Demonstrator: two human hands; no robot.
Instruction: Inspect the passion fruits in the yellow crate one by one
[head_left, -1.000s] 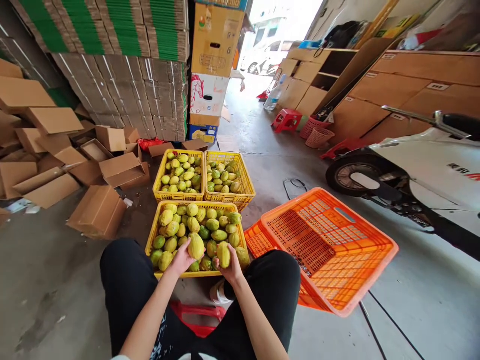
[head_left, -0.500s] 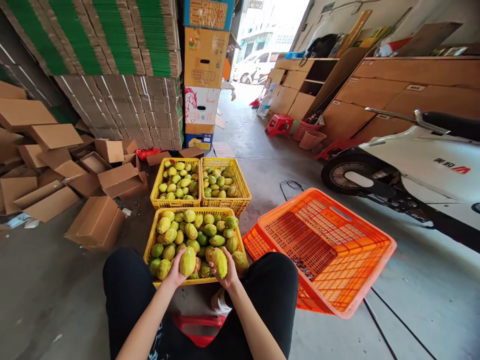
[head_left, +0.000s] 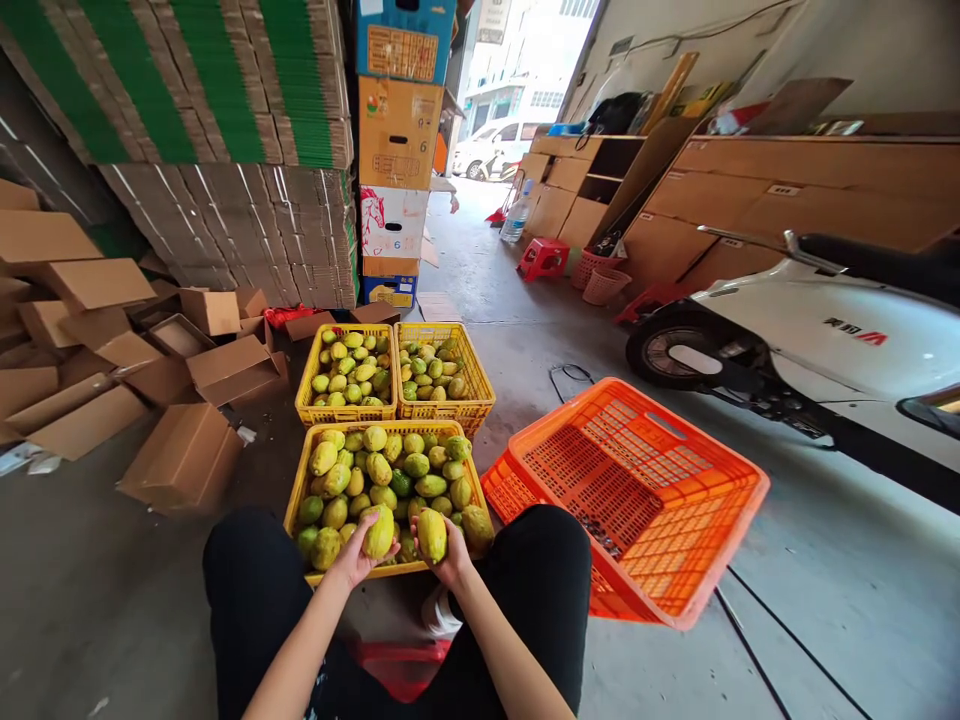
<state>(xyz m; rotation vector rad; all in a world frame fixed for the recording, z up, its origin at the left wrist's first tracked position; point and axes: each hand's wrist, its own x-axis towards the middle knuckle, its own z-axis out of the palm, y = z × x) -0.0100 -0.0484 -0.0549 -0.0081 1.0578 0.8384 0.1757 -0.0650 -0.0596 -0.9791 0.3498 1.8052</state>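
My left hand is wrapped round a yellow-green papaya, oval and faintly ribbed. Close beside it, my right hand grips a second yellow papaya. Both fruits are held over the near edge of a yellow crate between my knees, and the two do not touch. Inside that crate lie several more papayas, from yellow to dark green, such as a green papaya. My fingers are partly hidden behind the fruits.
Two more yellow crates of papayas stand just beyond. An orange crate sits tilted by my right knee. Cardboard boxes lie heaped at left, below stacked flat cartons. A white scooter stands at right.
Both hands still hold their papayas. The right-hand fruit has turned and shifted slightly left and up, showing more of its side. The whole view has shifted slightly as the head moved.
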